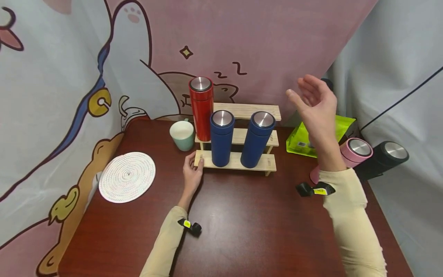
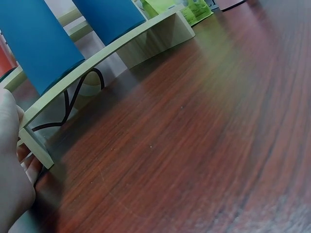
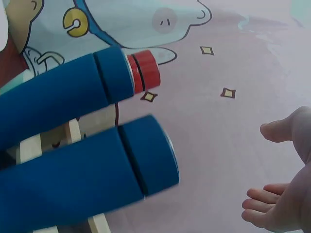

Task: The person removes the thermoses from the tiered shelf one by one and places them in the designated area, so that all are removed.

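A wooden tiered rack stands toward the back of the table. My left hand grips the left end of its lowest step, thumb on top and fingers underneath, as the left wrist view also shows. Two blue thermos bottles with steel-topped lids stand on that step: a left one and a right one, which leans slightly in the head view. Behind them, at the rack's left, rises a red thermos. My right hand is raised in the air right of the rack, fingers apart from thumb, holding nothing.
Left of the rack sits a mint-green mug; a round white woven mat lies farther left. Past the right forearm are a lime-green bag, a pink thermos and a black thermos. Printed curtains hang behind the table.
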Demonstrator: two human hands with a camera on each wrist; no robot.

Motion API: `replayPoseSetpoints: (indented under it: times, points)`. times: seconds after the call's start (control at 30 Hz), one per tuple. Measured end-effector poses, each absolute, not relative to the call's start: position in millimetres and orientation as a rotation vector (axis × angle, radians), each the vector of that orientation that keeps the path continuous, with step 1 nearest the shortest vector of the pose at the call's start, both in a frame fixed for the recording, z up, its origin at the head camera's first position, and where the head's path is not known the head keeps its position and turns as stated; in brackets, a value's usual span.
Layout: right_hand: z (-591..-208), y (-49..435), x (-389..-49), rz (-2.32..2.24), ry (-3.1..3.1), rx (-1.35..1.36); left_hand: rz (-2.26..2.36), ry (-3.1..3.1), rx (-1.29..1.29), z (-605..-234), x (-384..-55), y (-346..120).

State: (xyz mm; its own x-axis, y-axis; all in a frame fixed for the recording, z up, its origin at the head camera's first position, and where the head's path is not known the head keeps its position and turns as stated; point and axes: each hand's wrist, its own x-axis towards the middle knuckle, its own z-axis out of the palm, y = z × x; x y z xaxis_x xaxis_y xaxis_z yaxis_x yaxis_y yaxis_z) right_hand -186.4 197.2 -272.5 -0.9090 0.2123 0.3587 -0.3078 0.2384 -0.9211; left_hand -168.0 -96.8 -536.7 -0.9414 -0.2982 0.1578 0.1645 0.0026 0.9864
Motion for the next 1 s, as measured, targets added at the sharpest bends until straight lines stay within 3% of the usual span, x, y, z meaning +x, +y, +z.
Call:
replayPoseSetpoints:
  times: [1.0]
  points:
    - [-260.1, 99.8, -221.3, 1.843, -2.219, 0.342, -1.974, -1.988, 0.149, -536.5, -168.2, -96.6]
